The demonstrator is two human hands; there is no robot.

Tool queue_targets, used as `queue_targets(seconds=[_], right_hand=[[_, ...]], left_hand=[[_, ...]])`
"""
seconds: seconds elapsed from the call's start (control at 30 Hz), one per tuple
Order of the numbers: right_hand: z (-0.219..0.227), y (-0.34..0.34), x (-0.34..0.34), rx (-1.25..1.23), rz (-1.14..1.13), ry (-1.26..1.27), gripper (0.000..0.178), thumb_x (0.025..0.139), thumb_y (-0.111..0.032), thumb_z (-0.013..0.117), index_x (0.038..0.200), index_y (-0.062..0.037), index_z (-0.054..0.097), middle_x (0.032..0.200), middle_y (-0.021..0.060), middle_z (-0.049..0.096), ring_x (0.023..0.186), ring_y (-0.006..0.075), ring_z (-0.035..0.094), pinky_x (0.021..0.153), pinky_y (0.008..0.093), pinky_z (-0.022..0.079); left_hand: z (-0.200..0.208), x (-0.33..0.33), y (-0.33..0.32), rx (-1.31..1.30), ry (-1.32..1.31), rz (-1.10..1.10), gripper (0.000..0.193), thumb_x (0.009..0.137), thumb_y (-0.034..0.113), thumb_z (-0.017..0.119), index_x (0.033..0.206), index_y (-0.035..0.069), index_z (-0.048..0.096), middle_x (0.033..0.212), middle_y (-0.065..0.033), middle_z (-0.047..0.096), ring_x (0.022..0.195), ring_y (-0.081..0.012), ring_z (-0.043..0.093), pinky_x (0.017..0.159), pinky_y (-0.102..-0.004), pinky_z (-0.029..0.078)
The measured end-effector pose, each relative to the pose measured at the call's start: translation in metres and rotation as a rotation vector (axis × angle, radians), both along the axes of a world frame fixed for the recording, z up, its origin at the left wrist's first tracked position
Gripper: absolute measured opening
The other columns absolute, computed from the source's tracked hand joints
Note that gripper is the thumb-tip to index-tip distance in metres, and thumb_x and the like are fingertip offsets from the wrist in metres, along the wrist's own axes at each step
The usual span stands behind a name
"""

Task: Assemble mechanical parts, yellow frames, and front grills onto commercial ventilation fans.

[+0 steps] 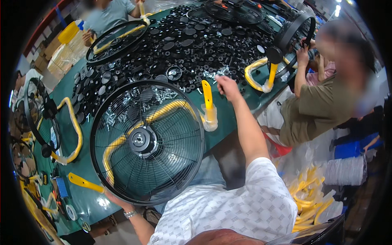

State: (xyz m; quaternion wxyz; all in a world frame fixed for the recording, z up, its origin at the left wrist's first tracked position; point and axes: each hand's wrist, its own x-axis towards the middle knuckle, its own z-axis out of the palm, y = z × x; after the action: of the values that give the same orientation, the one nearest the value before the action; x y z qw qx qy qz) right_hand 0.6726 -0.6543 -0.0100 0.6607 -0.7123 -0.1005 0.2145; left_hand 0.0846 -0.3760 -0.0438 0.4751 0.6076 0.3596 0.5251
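Observation:
A round black wire fan guard (188, 163) with a black motor hub (143, 141) at its middle stands tilted in front of me. Through its wires shows a bent yellow tube stand (163, 109), whose flat slotted ends stick out past the rim, one upper right (207, 94) and one lower left (85, 182). At the lower left rim my left hand (116, 199) grips the guard, its fingers partly hidden behind the wires. My right hand (228, 88) reaches over the table with curled fingers, its fingertips by loose silver screws (222, 72). Anything in those fingers is too small to make out.
A large heap of black plastic parts (183, 49) covers the green table (220, 126). Two people work with fans at the far left and on the right. Another fan (43, 118) stands at left, near a blue box (61, 188). Yellow tubes (306, 200) lie at lower right.

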Motion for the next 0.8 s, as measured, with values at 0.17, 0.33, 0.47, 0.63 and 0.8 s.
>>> queue_targets(seconds=[0.17, 0.33, 0.47, 0.63, 0.8], right_hand=[[-0.013, 0.027, -0.023, -0.978, 0.054, -0.890, 0.025, 0.093, -0.028, 0.061, 0.113, -0.0158, 0.069, 0.103, 0.0121, 0.069, 0.099, 0.0345, 0.068, 0.083, 0.0483, 0.054], [-0.002, 0.028, 0.003, -1.096, 0.140, -0.878, 0.022, 0.093, -0.028, 0.063, 0.107, -0.0117, 0.068, 0.108, 0.0139, 0.068, 0.101, 0.0344, 0.067, 0.084, 0.0477, 0.053], [-0.009, 0.023, -0.007, -0.940, 0.179, -0.792, 0.024, 0.094, -0.029, 0.062, 0.106, -0.0083, 0.066, 0.110, 0.0171, 0.065, 0.101, 0.0369, 0.065, 0.085, 0.0484, 0.052], [-0.050, 0.045, -0.041, -0.542, 0.125, -1.023, 0.026, 0.090, -0.024, 0.066, 0.103, -0.0027, 0.061, 0.097, 0.0186, 0.064, 0.093, 0.0380, 0.066, 0.081, 0.0477, 0.052], [-0.055, 0.077, -0.037, -0.893, 0.063, -1.079, 0.012, 0.089, -0.013, 0.059, 0.093, -0.0020, 0.060, 0.090, 0.0186, 0.063, 0.078, 0.0341, 0.067, 0.069, 0.0440, 0.055]], left_hand=[[-0.005, -0.003, 0.000, -0.063, -0.056, -0.003, 0.044, 0.109, 0.030, 0.038, 0.134, -0.005, 0.048, 0.133, -0.0161, 0.058, 0.119, -0.0246, 0.057, 0.107, -0.0400, 0.042], [-0.009, -0.006, 0.001, 0.026, 0.038, 0.003, 0.048, 0.109, 0.035, 0.035, 0.135, -0.003, 0.048, 0.133, -0.0142, 0.057, 0.118, -0.0239, 0.056, 0.106, -0.0388, 0.042], [-0.010, -0.006, 0.002, 0.048, 0.080, 0.026, 0.050, 0.109, 0.036, 0.035, 0.137, -0.003, 0.048, 0.134, -0.0141, 0.056, 0.117, -0.0242, 0.055, 0.105, -0.0381, 0.042], [-0.011, -0.008, 0.003, 0.169, 0.230, 0.041, 0.050, 0.109, 0.034, 0.036, 0.139, -0.005, 0.048, 0.134, -0.0159, 0.056, 0.119, -0.0252, 0.056, 0.106, -0.0379, 0.041], [-0.011, -0.004, 0.007, 0.136, 0.153, 0.023, 0.046, 0.108, 0.029, 0.038, 0.136, -0.005, 0.049, 0.134, -0.0174, 0.058, 0.120, -0.0259, 0.058, 0.106, -0.0388, 0.043]])
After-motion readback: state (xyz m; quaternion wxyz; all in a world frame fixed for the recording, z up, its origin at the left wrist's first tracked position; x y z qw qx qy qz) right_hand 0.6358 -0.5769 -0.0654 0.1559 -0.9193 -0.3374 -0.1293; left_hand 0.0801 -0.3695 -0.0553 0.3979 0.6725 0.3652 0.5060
